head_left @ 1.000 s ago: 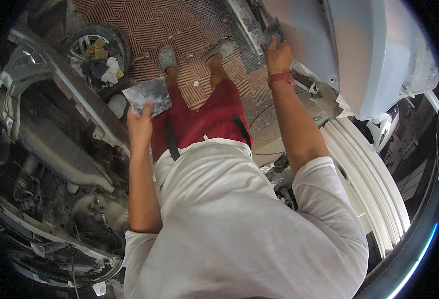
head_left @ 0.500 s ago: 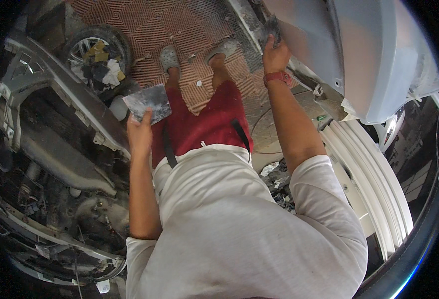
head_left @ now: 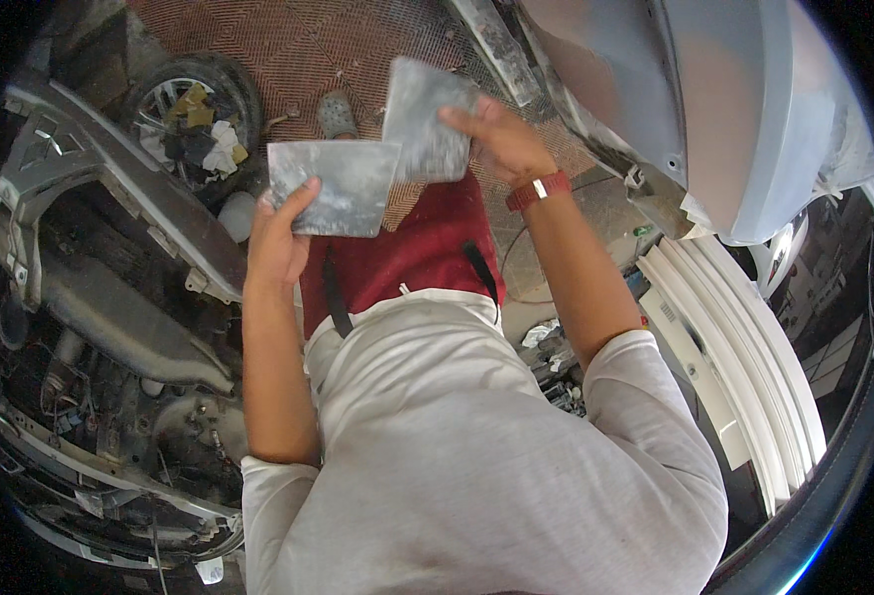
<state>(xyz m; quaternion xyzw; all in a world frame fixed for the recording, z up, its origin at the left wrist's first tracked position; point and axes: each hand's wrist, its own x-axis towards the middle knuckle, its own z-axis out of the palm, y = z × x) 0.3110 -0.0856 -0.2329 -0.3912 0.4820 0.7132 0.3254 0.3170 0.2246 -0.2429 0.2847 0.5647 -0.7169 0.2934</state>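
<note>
My left hand (head_left: 280, 238) is closed on a thin, flat grey rectangular sheet (head_left: 352, 193) with whitish smears, thumb on top. My right hand (head_left: 506, 141) pinches a second grey sheet (head_left: 419, 119), also smeared pale and slightly blurred. Both are held in front of my red shorts, over the floor. The near edge of the right sheet meets or overlaps the left one's upper right corner; whether they touch I cannot tell. To the right of my right hand stands a grey car body panel (head_left: 724, 119) with pinkish patches.
A wheel (head_left: 243, 94) with paper scraps on it lies at the far left. Along the left sits a stripped car front (head_left: 129, 307) with bare metal edges. White ribbed panels (head_left: 744, 357) stand at the right. Ridged reddish matting (head_left: 288, 40) covers the floor ahead.
My right hand has come away from the car panel's edge, leftward and nearer, bringing its sheet beside the other. My left hand has turned its sheet level and moved it slightly right.
</note>
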